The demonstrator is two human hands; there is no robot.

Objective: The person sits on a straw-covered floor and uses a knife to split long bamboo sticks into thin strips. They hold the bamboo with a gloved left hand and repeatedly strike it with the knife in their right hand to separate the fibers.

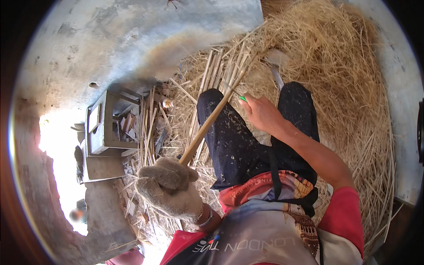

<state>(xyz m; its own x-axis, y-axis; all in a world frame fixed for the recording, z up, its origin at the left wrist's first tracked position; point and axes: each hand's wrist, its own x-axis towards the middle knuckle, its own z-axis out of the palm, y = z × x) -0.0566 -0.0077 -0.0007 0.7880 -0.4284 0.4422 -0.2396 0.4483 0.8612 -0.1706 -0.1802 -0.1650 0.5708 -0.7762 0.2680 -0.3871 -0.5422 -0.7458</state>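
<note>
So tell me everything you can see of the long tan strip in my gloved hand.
The long tan strip looks like bamboo or wood, nearly straight, appearing wider toward its lower end, which your gloved left hand holds. It slants up and rightward past your left knee. A green-handled tool in your right hand overlaps its upper part; contact there is unclear.

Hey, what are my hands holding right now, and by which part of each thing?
Your gloved left hand grips a long tan strip by its near end; your bare right hand holds a green-handled tool by its handle.
</note>
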